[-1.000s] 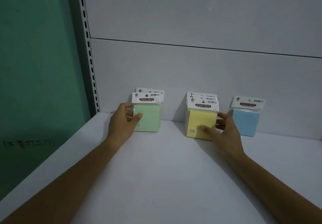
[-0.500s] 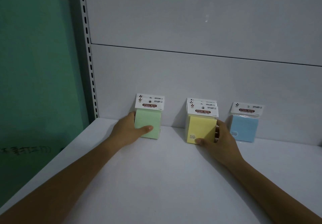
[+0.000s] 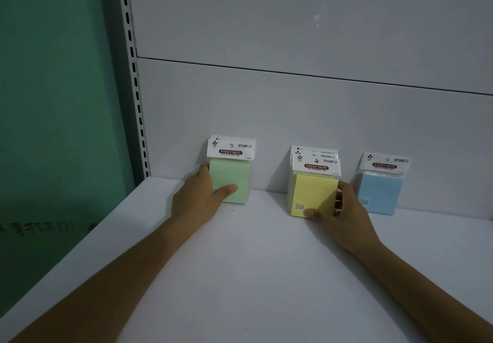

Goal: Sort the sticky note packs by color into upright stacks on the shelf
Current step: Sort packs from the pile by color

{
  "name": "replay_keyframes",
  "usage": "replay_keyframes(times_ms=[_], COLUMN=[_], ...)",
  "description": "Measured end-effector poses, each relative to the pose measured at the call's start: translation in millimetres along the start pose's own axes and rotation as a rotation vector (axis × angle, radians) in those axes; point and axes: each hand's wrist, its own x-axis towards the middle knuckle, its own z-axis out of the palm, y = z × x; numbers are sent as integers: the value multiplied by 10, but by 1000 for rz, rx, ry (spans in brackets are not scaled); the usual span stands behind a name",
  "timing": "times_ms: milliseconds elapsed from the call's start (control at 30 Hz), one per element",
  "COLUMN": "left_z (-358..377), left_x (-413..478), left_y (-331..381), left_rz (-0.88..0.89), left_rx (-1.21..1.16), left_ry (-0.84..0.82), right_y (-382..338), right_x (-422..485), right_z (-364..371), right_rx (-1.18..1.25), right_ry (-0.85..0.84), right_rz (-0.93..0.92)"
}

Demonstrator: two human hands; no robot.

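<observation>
Head view: squaring step, seemingly the last. The left hand [image 3: 197, 198] clasps the green stack [image 3: 232, 182], thumb across its face; the right hand [image 3: 344, 214] pinches the yellow stack [image 3: 313, 193] by front and side. Both stacks stand upright on the matt white shelf [image 3: 253, 276] against its back panel [image 3: 266, 118], with the blue pack [image 3: 380, 196] apart to the right. Pack counts are unclear in the dim light. Next move: align the square, film-wrapped blocks — card headers flush — then release gently.

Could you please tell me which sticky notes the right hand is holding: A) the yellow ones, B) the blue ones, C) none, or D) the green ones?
A: the right hand grips the yellow stack, thumb on its front and fingers on its right side.
</observation>
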Motion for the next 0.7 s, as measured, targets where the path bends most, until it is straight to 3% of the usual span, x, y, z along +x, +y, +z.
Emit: replay_keyframes(times_ms=[700], left_z=[-34], left_x=[-31], left_y=[-6], left_rz=[40], left_rx=[-92], left_ry=[-9], right_y=[-68], right_x=[-16], right_z=[6], right_rx=[-105], right_ry=[-66], right_rz=[-38])
